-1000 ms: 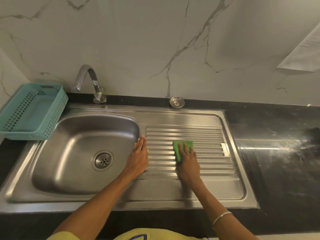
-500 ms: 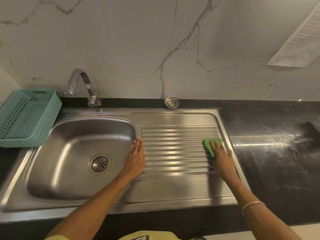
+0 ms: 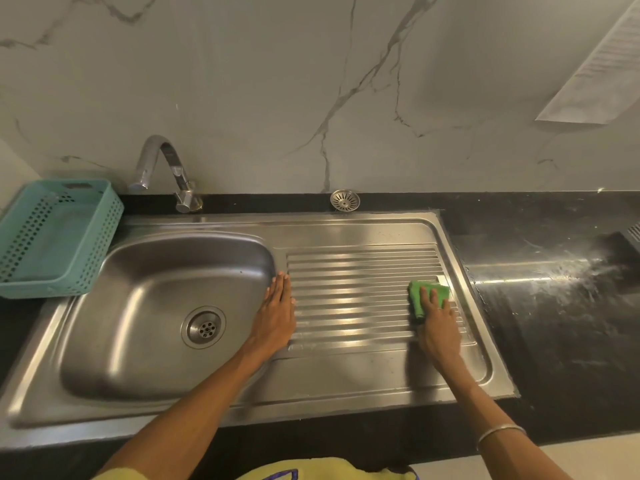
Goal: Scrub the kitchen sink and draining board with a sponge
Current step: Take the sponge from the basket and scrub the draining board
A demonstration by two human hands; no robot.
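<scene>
1. Pressing the green sponge (image 3: pixel 429 295) flat with straight fingers, the right hand (image 3: pixel 437 323) is working at the right end of the ribbed draining board (image 3: pixel 356 292), just inside its raised edge.
2. The sponge is showing no readable writing; its long axis is running roughly along the ribs.
3. The left hand (image 3: pixel 276 313) is lying flat, fingers together, on the strip between the sink (image 3: pixel 145 306) and the ribs.
4. Behind, a strainer (image 3: pixel 345 199) is lying on the black counter (image 3: pixel 554 306), its markings unreadable.

Veined white marble wall (image 3: pixel 277 98) behind glossy black countertop (image 3: pixel 554 306).
</scene>
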